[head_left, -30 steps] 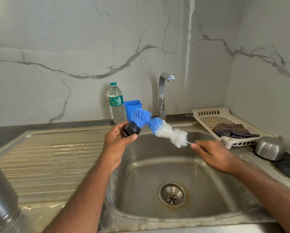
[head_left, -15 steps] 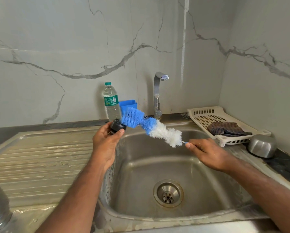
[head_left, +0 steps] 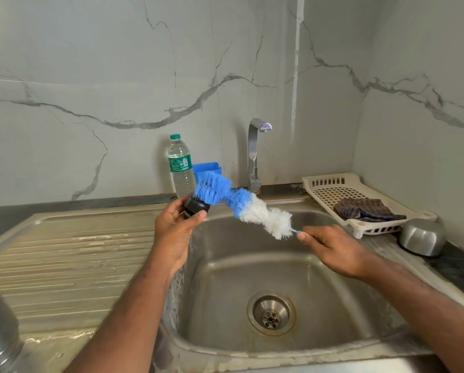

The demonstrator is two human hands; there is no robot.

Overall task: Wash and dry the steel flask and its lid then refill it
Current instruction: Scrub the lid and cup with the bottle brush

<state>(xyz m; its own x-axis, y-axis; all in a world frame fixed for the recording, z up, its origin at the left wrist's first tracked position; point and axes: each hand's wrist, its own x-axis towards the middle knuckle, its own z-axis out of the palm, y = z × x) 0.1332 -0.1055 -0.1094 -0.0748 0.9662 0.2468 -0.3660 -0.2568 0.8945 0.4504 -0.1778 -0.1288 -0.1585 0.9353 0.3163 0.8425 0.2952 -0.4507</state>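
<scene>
Here, left hand (head_left: pixel 175 232) gripping lid (head_left: pixel 195 206), right hand (head_left: pixel 333 249) hiding brush (head_left: pixel 241 205) handle

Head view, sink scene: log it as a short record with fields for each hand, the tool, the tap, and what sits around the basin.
left hand: grips the black flask lid over the sink
right hand: pinches the handle of the bottle brush
brush contact: blue bristles bent against the lid
tap: no water seen running
behind basin: water bottle, blue container
right side: white drying tray holding a striped cloth; steel bowl upside down
</scene>
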